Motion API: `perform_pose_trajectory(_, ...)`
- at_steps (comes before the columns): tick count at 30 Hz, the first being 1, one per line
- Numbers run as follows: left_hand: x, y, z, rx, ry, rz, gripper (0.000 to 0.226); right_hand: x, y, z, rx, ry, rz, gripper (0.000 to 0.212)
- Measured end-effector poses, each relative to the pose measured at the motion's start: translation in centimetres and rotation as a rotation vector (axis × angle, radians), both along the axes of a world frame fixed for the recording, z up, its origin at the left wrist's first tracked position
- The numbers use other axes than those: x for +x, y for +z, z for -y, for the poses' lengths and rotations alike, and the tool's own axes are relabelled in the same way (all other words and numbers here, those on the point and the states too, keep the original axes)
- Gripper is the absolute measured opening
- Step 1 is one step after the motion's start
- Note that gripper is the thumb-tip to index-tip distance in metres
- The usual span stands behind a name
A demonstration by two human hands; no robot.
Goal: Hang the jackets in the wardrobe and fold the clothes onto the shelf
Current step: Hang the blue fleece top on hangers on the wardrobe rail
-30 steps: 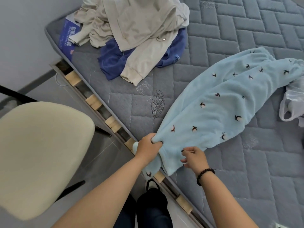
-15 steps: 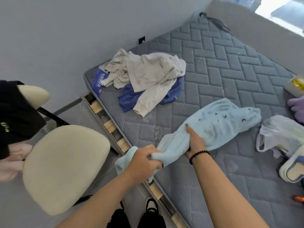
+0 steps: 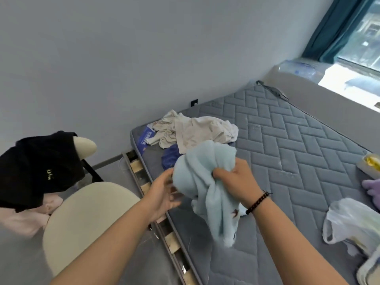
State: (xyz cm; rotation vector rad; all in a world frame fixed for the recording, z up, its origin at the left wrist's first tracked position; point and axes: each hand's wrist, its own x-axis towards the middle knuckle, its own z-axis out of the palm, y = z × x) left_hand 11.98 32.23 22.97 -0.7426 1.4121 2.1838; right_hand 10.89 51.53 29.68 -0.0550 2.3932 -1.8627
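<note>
1. Right hand (image 3: 234,182) clutches the pale blue fleece garment (image 3: 205,182), bunched up above the mattress (image 3: 287,153) edge, small dark motifs on its dangling end.
2. Left hand (image 3: 162,194), fingers loosely spread, touches the bundle's left side.
3. Beyond the hands, beige clothes (image 3: 195,130) lie heaped over a blue garment (image 3: 170,158).

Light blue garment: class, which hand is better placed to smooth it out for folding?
Probably the left hand: it is open beside the light blue garment, holding nothing. The right hand grips the bunched fabric above the mattress.
</note>
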Motion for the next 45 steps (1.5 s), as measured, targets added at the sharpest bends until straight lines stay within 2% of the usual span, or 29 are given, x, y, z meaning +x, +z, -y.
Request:
perform_pose_trajectory(2,-0.4,0.2,0.3,0.142,-0.04,0.051,0.054,0.6,0.9,0.4,-0.013,0.119,0.009,0.008)
perform_pose_trajectory(4,-0.6,0.3,0.7,0.235,0.048,0.069,0.062,1.4,1.4,1.0,-0.033,0.254,0.023,0.011)
perform_pose_trajectory(6,-0.9,0.1,1.0,0.168,0.14,0.023,0.049,2.4,1.3,1.7,-0.017,0.389,0.053,0.013)
perform_pose_trajectory(9,0.0,-0.2,1.5,-0.018,0.109,0.0,0.023,3.7,0.1,2.5,0.092,0.557,0.087,0.017)
perform_pose_trajectory(11,1.6,-0.3,2.1,-0.093,0.118,0.034,0.015,4.1,-0.7,2.8,0.172,0.662,0.143,0.035)
perform_pose_trajectory(13,3.4,0.0,2.9,-0.087,0.137,0.066,0.012,4.2,-1.2,3.1,0.161,0.748,0.251,0.044)
perform_pose_trajectory(16,6.7,1.0,4.5,-0.053,0.243,-0.005,0.043,4.2,-1.2,4.8,0.1,0.649,0.414,0.037)
perform_pose_trajectory(19,9.9,1.6,6.1,-0.139,0.319,-0.146,0.054,4.1,-2.1,7.5,0.167,0.428,0.429,0.036)
perform_pose_trajectory(21,12.4,2.3,7.0,-0.234,0.315,-0.212,0.061,4.7,-2.5,9.7,0.042,0.349,0.491,0.05)
perform_pose_trajectory(24,16.9,3.0,9.0,-0.422,0.264,-0.274,0.066,6.7,-2.4,12.9,-0.394,0.328,0.783,0.058)
perform_pose_trajectory(26,20.4,3.7,10.2,-0.545,0.202,-0.31,0.064,9.0,-2.0,14.9,-0.535,0.379,0.915,0.059)
perform_pose_trajectory(27,22.1,4.1,10.8,-0.584,0.175,-0.311,0.06,10.3,-1.9,16.0,-0.523,0.421,0.903,0.051)
perform_pose_trajectory(29,26.0,4.9,12.0,-0.62,0.11,-0.287,0.055,13.1,-2.0,18.2,-0.373,0.511,0.816,0.038)
perform_pose_trajectory(31,30.1,5.5,13.5,-0.582,0.023,-0.256,0.056,15.6,-2.0,20.0,-0.24,0.594,0.709,0.039)
perform_pose_trajectory(33,34.9,5.8,14.6,-0.46,0.037,-0.24,0.064,18.2,-1.6,22.1,-0.211,0.694,0.606,0.043)
perform_pose_trajectory(34,37.2,5.9,15.0,-0.391,0.095,-0.24,0.069,19.5,-1.3,23.1,-0.225,0.748,0.568,0.045)
perform_pose_trajectory(36,41.4,5.7,15.6,-0.244,0.339,-0.209,0.073,22.4,-0.6,25.6,-0.259,0.857,0.504,0.047)
perform_pose_trajectory(39,46.3,6.1,16.1,-0.01,0.764,-0.163,0.054,27.2,0.2,29.2,-0.255,1.019,0.411,0.053)
perform_pose_trajectory(41,49.3,6.8,16.7,0.037,0.971,-0.177,0.044,30.2,0.7,31.0,-0.252,1.119,0.377,0.054)
perform_pose_trajectory(45,54.9,7.1,18.1,0.059,1.263,-0.22,0.063,34.8,1.8,33.3,-0.243,1.365,0.444,0.05)
